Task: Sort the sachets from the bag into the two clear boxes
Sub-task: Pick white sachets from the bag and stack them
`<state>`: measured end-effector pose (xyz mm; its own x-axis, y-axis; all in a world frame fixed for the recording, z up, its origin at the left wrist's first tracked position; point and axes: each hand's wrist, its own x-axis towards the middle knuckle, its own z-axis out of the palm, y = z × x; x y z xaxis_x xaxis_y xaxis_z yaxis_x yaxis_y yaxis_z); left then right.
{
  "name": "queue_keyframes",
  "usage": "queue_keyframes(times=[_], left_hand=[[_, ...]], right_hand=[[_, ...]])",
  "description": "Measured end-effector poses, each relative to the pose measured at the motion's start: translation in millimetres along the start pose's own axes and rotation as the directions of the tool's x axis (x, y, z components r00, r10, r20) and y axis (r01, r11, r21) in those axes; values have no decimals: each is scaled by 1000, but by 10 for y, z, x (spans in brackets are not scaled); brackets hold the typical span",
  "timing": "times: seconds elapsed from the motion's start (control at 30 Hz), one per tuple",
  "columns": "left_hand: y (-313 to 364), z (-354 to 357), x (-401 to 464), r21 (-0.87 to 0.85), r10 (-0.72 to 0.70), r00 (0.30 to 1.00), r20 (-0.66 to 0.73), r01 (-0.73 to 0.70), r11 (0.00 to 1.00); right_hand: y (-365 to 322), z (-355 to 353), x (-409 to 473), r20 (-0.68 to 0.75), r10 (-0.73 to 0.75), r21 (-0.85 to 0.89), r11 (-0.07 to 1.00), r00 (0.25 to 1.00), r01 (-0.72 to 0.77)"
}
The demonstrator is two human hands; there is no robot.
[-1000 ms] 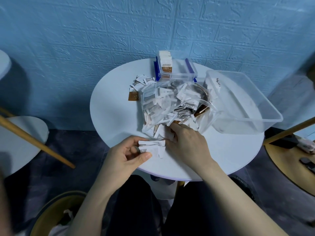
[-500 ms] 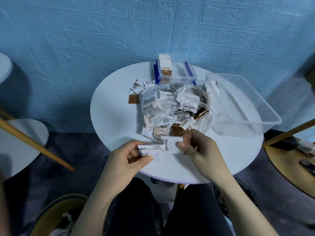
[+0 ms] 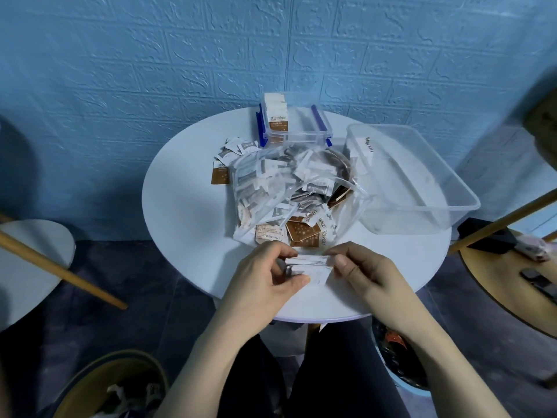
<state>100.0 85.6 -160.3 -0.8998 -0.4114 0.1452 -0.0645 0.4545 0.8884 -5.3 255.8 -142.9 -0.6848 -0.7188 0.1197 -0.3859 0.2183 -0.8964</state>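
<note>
A clear plastic bag stuffed with white and brown sachets lies in the middle of the round white table. Near the table's front edge, my left hand pinches a small stack of white sachets. My right hand pinches the stack's right end between thumb and fingers. A small clear box with blue clips at the back holds upright brown-and-white sachets. A large clear box stands at the right, holding no sachets that I can see.
Several loose sachets lie on the table left of the bag, and brown ones spill from its mouth. Wooden poles cross at the left and right. A round wooden table sits at the right.
My right hand drew a white sachet out from the bag's mouth and brought it back onto the stack in my left hand. Both hands now meet at the stack.
</note>
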Motion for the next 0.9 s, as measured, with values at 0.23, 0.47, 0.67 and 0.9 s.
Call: queue_keyframes(times=[0.23,0.47,0.67,0.9], left_hand=[[56,85,57,17,27,998,61,-28,999],[27,11,82,-23,11,996,93,-9,1000],[-19,-30,40,93,74,995,72,-80,992],[11,8,1,191,107,994,22,-109,976]], right_hand=[[-19,-23,26,25,9,1,1000,1000,-9],[34,-5,67,42,-8,-66,998,999,11],[56,-22,74,22,-5,-103,995,1000,7],[-52,-14,87,27,-111,-312,943,993,114]])
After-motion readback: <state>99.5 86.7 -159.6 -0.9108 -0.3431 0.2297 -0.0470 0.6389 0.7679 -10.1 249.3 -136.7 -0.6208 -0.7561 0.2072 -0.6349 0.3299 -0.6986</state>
